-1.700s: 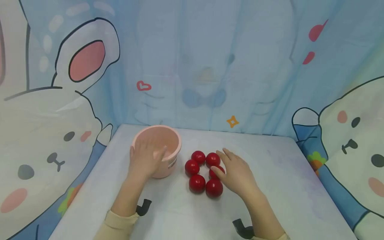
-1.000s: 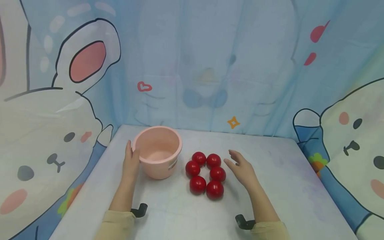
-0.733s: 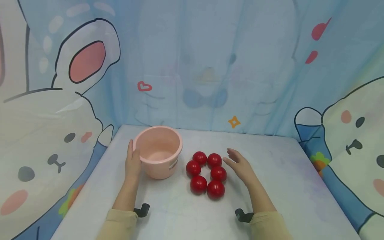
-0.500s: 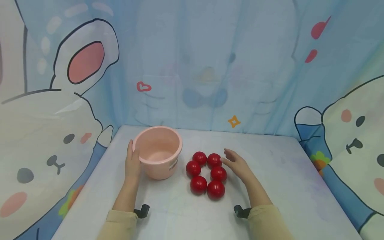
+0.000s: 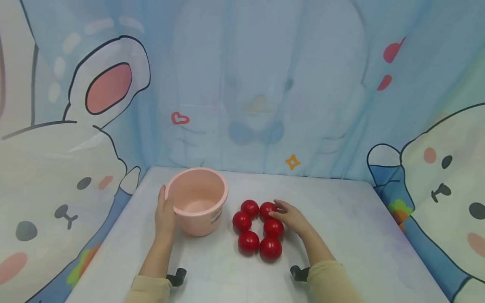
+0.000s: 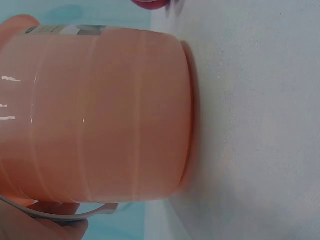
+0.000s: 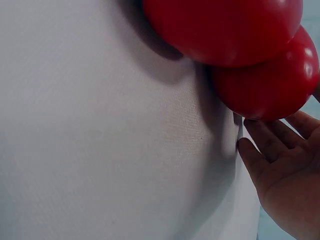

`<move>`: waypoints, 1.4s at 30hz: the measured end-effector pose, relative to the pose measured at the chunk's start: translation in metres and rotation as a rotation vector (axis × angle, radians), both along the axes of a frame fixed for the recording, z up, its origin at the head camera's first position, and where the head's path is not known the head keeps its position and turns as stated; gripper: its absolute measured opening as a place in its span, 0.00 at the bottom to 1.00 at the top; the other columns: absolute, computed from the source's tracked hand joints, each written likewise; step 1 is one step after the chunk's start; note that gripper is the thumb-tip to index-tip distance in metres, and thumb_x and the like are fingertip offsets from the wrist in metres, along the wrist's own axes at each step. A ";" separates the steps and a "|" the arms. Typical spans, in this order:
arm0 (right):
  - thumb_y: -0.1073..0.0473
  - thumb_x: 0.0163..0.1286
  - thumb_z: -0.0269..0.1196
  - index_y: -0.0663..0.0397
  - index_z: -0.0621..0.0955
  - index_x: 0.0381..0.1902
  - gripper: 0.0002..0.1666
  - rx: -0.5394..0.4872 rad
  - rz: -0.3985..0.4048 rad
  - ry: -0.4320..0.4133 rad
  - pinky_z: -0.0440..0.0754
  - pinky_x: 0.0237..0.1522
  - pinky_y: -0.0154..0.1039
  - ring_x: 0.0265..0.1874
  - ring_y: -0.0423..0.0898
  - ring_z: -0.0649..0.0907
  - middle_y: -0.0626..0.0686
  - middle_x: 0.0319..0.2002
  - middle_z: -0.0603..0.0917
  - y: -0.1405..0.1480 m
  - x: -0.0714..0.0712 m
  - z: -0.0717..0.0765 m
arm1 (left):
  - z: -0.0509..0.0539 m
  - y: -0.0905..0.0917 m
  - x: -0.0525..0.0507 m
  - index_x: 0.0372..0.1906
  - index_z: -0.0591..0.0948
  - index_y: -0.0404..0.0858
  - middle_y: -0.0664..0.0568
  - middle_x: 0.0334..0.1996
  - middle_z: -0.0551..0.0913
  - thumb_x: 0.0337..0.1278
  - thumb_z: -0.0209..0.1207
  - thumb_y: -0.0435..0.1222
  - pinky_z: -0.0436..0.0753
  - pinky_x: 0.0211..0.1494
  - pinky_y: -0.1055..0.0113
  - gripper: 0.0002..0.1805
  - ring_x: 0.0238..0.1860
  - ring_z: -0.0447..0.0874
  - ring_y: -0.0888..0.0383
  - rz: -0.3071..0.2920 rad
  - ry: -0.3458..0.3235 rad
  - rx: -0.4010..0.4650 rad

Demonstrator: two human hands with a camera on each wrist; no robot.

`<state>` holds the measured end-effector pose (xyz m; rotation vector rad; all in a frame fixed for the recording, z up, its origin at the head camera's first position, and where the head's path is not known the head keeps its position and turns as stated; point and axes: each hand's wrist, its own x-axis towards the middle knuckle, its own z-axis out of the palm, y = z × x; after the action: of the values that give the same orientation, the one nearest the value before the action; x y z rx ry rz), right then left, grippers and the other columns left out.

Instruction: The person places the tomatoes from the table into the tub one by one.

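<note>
A pink bucket [image 5: 198, 225] with a label on its side stands upright on the table. My left hand [image 5: 165, 216] rests against its left side, fingers straight, thumb near the rim. In the left wrist view the bucket's pale handle [image 6: 75, 216] crosses in front of that hand. To the right several glossy red balls [image 5: 248, 243] form a ring. My right hand [image 5: 291, 216] is at the far right ball [image 5: 267, 209], fingers extended at its right edge and thumb over its near side. In the right wrist view the fingertips [image 7: 252, 127] appear to touch a ball.
The table [image 5: 227, 277] has a pale cloth surface. A blue curtain [image 5: 322, 84] printed with cartoon animals hangs behind and at both sides. Black wrist mounts [image 5: 177, 277] stick out from both wrists.
My left hand has moved from over the bucket to its left side. The right hand drew back to the right, then came in to the far right ball. The balls stay in place.
</note>
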<state>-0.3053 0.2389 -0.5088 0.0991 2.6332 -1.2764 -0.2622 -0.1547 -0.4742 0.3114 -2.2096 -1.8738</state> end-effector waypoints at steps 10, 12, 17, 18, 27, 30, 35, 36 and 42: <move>0.38 0.60 0.67 0.46 0.70 0.71 0.43 0.062 -0.044 -0.049 0.73 0.63 0.66 0.69 0.63 0.69 0.60 0.69 0.72 -0.005 -0.009 0.001 | 0.001 0.001 0.001 0.78 0.44 0.65 0.66 0.79 0.47 0.72 0.34 0.61 0.49 0.81 0.48 0.33 0.81 0.42 0.57 0.009 0.010 0.001; 0.38 0.60 0.67 0.47 0.71 0.70 0.43 0.073 -0.048 -0.046 0.74 0.62 0.65 0.69 0.62 0.69 0.60 0.68 0.73 -0.004 -0.009 0.002 | 0.001 0.001 0.001 0.78 0.44 0.65 0.66 0.79 0.47 0.73 0.34 0.60 0.49 0.81 0.49 0.33 0.81 0.43 0.56 0.011 0.014 0.001; 0.36 0.58 0.69 0.46 0.72 0.68 0.43 0.069 -0.058 -0.036 0.77 0.60 0.63 0.67 0.61 0.71 0.59 0.67 0.74 0.000 -0.008 0.001 | 0.001 0.001 -0.001 0.78 0.45 0.66 0.65 0.79 0.48 0.73 0.34 0.58 0.49 0.81 0.49 0.32 0.81 0.43 0.56 0.003 0.016 0.005; 0.36 0.58 0.69 0.46 0.72 0.68 0.44 0.066 -0.058 -0.034 0.77 0.60 0.63 0.67 0.61 0.71 0.59 0.67 0.74 0.001 -0.008 0.001 | 0.000 0.001 -0.001 0.78 0.45 0.66 0.66 0.79 0.48 0.73 0.34 0.58 0.49 0.82 0.50 0.32 0.81 0.43 0.57 0.002 0.013 0.007; 0.31 0.56 0.68 0.42 0.70 0.70 0.47 -0.009 -0.055 0.038 0.75 0.62 0.64 0.70 0.60 0.68 0.56 0.69 0.72 0.011 -0.008 0.013 | -0.001 0.000 0.001 0.78 0.45 0.66 0.66 0.79 0.48 0.73 0.34 0.59 0.49 0.81 0.49 0.32 0.81 0.43 0.56 0.006 0.013 0.011; 0.31 0.56 0.68 0.40 0.70 0.70 0.47 -0.038 -0.046 0.062 0.73 0.64 0.64 0.71 0.59 0.68 0.54 0.70 0.71 0.011 -0.007 0.029 | -0.001 0.000 0.002 0.78 0.45 0.66 0.66 0.79 0.48 0.73 0.34 0.60 0.50 0.81 0.50 0.33 0.81 0.44 0.57 0.012 0.011 0.006; 0.30 0.58 0.67 0.40 0.69 0.71 0.47 -0.072 -0.004 0.133 0.73 0.64 0.64 0.70 0.58 0.69 0.53 0.70 0.72 0.010 -0.007 0.062 | -0.001 0.001 0.003 0.78 0.45 0.64 0.65 0.79 0.48 0.73 0.34 0.60 0.50 0.81 0.49 0.33 0.81 0.44 0.56 0.021 0.012 0.003; 0.30 0.58 0.67 0.40 0.69 0.71 0.46 -0.080 0.002 0.150 0.73 0.64 0.64 0.70 0.58 0.70 0.53 0.70 0.72 0.009 -0.007 0.069 | -0.001 0.001 0.003 0.78 0.45 0.64 0.65 0.79 0.48 0.73 0.34 0.60 0.50 0.81 0.49 0.33 0.81 0.44 0.56 0.021 0.012 0.002; 0.31 0.58 0.67 0.39 0.69 0.71 0.47 -0.105 0.035 0.202 0.73 0.64 0.64 0.70 0.57 0.70 0.52 0.70 0.73 0.004 -0.007 0.105 | 0.001 0.001 0.000 0.78 0.45 0.65 0.66 0.79 0.48 0.73 0.34 0.59 0.50 0.81 0.49 0.32 0.81 0.44 0.57 0.017 0.009 -0.007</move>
<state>-0.3118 0.2430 -0.4039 -0.0978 2.7118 -1.4809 -0.2619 -0.1536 -0.4729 0.3184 -2.2003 -1.8547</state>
